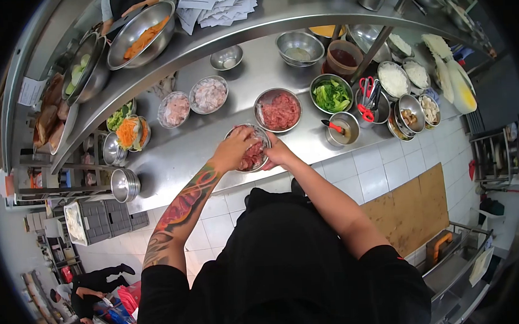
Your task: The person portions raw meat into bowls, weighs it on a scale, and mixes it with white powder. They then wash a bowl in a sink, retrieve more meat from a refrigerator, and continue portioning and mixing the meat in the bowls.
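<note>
A metal bowl of raw red meat (251, 158) stands at the counter's front edge, between both hands. My left hand (234, 148) reaches over the bowl's left side, its fingers bent onto the meat; whether they grip any is hidden. Against the right rim, my right hand (277, 152) holds the bowl, with the thumb at its edge. Just behind is a second metal bowl of raw meat (278, 110), touched by neither hand. Two bowls of pale pinkish food, one nearer (174, 109) and one farther (208, 95), stand to the left.
Right of the meat are leafy greens (331, 96), a pot with an orange-handled brush (342, 129) and red-handled scissors (368, 99). A raised metal shelf (219, 38) crosses above the counter. Stacked bowls (125, 185) stand at the left edge. Another person (91, 291) is at the lower left.
</note>
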A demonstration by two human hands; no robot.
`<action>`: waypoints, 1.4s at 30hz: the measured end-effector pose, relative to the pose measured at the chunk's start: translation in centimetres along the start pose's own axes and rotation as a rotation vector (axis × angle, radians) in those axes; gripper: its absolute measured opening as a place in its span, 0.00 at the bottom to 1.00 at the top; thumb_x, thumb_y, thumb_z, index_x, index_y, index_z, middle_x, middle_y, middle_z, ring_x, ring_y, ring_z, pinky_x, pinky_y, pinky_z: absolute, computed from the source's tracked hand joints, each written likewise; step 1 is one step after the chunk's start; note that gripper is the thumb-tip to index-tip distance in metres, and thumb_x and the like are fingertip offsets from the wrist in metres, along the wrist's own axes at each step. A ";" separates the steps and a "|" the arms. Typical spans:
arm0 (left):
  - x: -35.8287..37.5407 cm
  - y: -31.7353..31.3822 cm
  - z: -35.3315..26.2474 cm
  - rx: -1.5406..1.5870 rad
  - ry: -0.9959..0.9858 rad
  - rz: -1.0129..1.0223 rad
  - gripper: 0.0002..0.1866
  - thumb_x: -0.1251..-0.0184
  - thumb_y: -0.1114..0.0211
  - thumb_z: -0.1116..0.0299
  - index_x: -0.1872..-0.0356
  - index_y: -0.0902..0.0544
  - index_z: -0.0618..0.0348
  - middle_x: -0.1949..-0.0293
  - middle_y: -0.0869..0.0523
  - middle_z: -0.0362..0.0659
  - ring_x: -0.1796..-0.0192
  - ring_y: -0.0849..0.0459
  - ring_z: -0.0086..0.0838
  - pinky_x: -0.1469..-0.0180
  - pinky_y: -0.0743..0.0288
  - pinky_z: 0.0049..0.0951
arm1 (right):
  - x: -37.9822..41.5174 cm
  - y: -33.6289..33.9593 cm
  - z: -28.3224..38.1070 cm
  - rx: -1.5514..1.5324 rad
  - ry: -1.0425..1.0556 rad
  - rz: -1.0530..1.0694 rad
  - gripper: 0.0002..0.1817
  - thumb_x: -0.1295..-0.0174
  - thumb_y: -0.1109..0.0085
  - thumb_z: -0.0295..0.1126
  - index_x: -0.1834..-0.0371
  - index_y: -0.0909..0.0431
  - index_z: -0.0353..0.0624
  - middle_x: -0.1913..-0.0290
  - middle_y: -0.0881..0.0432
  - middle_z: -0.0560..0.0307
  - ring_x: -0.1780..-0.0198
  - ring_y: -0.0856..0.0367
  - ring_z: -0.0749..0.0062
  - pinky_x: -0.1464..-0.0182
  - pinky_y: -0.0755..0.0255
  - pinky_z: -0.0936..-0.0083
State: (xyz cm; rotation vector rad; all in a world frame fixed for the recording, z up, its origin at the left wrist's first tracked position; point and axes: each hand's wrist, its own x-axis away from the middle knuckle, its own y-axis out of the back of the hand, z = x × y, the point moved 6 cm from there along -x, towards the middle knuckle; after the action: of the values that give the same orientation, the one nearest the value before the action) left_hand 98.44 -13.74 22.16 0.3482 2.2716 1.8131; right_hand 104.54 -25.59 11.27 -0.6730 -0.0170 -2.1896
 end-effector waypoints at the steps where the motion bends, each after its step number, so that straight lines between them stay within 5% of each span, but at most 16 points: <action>1: -0.1 -1.3 0.5 0.003 -0.002 0.000 0.38 0.56 0.22 0.73 0.37 0.21 0.47 0.37 0.23 0.45 0.34 0.24 0.46 0.39 0.21 0.41 | -0.1 0.1 -0.1 0.000 -0.001 -0.003 0.42 0.34 0.54 0.17 0.18 0.55 0.58 0.39 0.22 0.38 0.70 0.10 0.53 0.74 0.11 0.67; 4: -0.2 -4.4 1.4 0.080 0.036 0.064 0.36 0.56 0.21 0.72 0.39 0.20 0.48 0.35 0.24 0.44 0.31 0.27 0.46 0.39 0.21 0.43 | -0.2 -0.3 -0.6 -0.101 -0.038 0.023 0.44 0.39 0.56 0.16 0.18 0.52 0.57 0.39 0.23 0.36 0.69 0.10 0.50 0.77 0.12 0.65; 10: -1.5 -7.9 3.5 0.095 0.366 0.200 0.32 0.57 0.21 0.65 0.44 0.19 0.49 0.54 0.12 0.52 0.49 0.14 0.49 0.48 0.18 0.47 | -0.3 -0.2 -1.1 -0.083 0.012 -0.113 0.42 0.38 0.55 0.17 0.19 0.48 0.56 0.37 0.23 0.41 0.62 0.11 0.50 0.78 0.12 0.65; 12: -0.5 -8.3 4.3 0.091 0.441 0.093 0.26 0.56 0.25 0.66 0.50 0.17 0.51 0.64 0.11 0.53 0.58 0.12 0.52 0.52 0.19 0.49 | 0.2 0.0 0.1 -0.002 0.011 -0.076 0.41 0.38 0.55 0.17 0.20 0.45 0.56 0.36 0.23 0.44 0.62 0.11 0.50 0.78 0.12 0.65; 16: 0.4 -6.9 3.0 0.162 0.631 0.013 0.19 0.54 0.29 0.70 0.56 0.17 0.54 0.63 0.12 0.55 0.56 0.12 0.53 0.54 0.19 0.50 | 0.6 -0.5 0.0 -0.021 0.025 -0.043 0.41 0.37 0.56 0.15 0.19 0.48 0.52 0.35 0.24 0.43 0.65 0.11 0.54 0.74 0.11 0.67; 19: 1.8 -5.7 3.8 0.393 0.812 -0.367 0.19 0.54 0.32 0.74 0.57 0.18 0.59 0.61 0.12 0.57 0.53 0.14 0.55 0.51 0.21 0.49 | 1.6 -1.0 0.6 -0.070 -0.082 0.017 0.40 0.37 0.55 0.15 0.19 0.48 0.50 0.35 0.25 0.41 0.67 0.11 0.55 0.71 0.10 0.68; 23: 3.4 -8.9 7.3 0.490 0.701 -0.347 0.21 0.54 0.33 0.75 0.53 0.16 0.56 0.58 0.12 0.57 0.51 0.15 0.55 0.47 0.21 0.48 | 0.3 -1.8 -0.7 -0.070 -0.081 0.027 0.36 0.36 0.45 0.21 0.23 0.40 0.52 0.48 0.16 0.43 0.73 0.11 0.61 0.76 0.13 0.70; 25: 3.7 -7.6 6.5 0.683 0.538 -0.188 0.24 0.53 0.36 0.76 0.49 0.14 0.53 0.56 0.13 0.60 0.49 0.15 0.56 0.44 0.22 0.48 | -0.3 -0.1 -0.4 0.337 -0.112 -0.018 0.27 0.37 0.43 0.24 0.32 0.29 0.45 0.60 0.13 0.46 0.74 0.11 0.67 0.75 0.16 0.71; 26: 4.2 -5.6 6.0 0.687 0.552 -0.200 0.24 0.53 0.36 0.76 0.49 0.14 0.53 0.56 0.13 0.60 0.49 0.15 0.56 0.44 0.22 0.48 | -0.6 0.5 0.8 0.506 0.032 -0.105 0.16 0.38 0.41 0.27 0.46 0.18 0.41 0.66 0.12 0.47 0.72 0.11 0.62 0.70 0.18 0.65; 28: 4.5 -3.2 4.2 0.419 0.544 0.020 0.25 0.50 0.38 0.78 0.47 0.14 0.53 0.57 0.12 0.60 0.51 0.14 0.55 0.45 0.21 0.49 | -0.4 1.0 6.1 0.946 0.509 -0.356 0.12 0.39 0.42 0.27 0.55 0.14 0.41 0.61 0.11 0.47 0.65 0.11 0.54 0.59 0.19 0.57; 30: 4.5 -2.7 3.8 0.303 0.546 0.008 0.24 0.49 0.37 0.77 0.47 0.14 0.52 0.58 0.12 0.58 0.53 0.13 0.53 0.48 0.20 0.49 | -1.1 -0.7 10.9 1.053 0.660 -0.430 0.11 0.40 0.41 0.29 0.58 0.12 0.44 0.59 0.11 0.48 0.54 0.14 0.49 0.52 0.22 0.55; 34: 3.9 -0.7 3.6 0.123 0.603 -0.115 0.21 0.46 0.36 0.76 0.49 0.13 0.50 0.61 0.11 0.53 0.59 0.11 0.50 0.55 0.18 0.48 | -7.1 -4.8 13.7 1.504 0.744 -0.268 0.11 0.40 0.41 0.30 0.59 0.11 0.47 0.59 0.10 0.51 0.47 0.16 0.56 0.47 0.26 0.59; 36: 4.0 0.2 3.6 0.151 0.593 -0.210 0.18 0.44 0.35 0.76 0.51 0.13 0.51 0.62 0.11 0.53 0.61 0.12 0.50 0.57 0.18 0.47 | -11.0 -6.1 11.1 1.937 0.625 -0.072 0.12 0.39 0.44 0.32 0.61 0.09 0.50 0.56 0.10 0.53 0.43 0.18 0.60 0.41 0.31 0.60; 38: 4.1 1.1 3.3 0.178 0.585 -0.303 0.15 0.43 0.35 0.76 0.53 0.12 0.53 0.63 0.11 0.53 0.63 0.12 0.50 0.58 0.18 0.45 | -13.2 -6.2 9.0 2.006 0.551 -0.016 0.13 0.38 0.45 0.32 0.61 0.09 0.50 0.55 0.10 0.53 0.43 0.18 0.61 0.39 0.34 0.58; 40: 4.8 0.9 3.6 0.678 0.663 -0.381 0.09 0.38 0.32 0.74 0.57 0.12 0.57 0.64 0.10 0.49 0.68 0.12 0.38 0.61 0.19 0.35 | -14.4 -6.1 8.0 2.068 0.473 0.043 0.13 0.37 0.47 0.33 0.60 0.09 0.51 0.54 0.10 0.53 0.42 0.18 0.62 0.37 0.36 0.56; 42: 5.7 0.2 4.1 0.807 0.686 -0.437 0.07 0.36 0.32 0.73 0.57 0.12 0.58 0.64 0.10 0.46 0.68 0.14 0.30 0.62 0.20 0.29 | -14.3 -5.5 8.3 2.077 0.452 0.047 0.14 0.36 0.48 0.33 0.59 0.09 0.51 0.53 0.10 0.52 0.42 0.19 0.61 0.35 0.37 0.54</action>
State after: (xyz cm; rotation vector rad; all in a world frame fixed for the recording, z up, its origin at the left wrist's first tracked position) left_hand 94.30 -8.15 21.37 -0.7247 3.1186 0.7921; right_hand 111.74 -9.83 12.77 0.9507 -1.6454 -1.1365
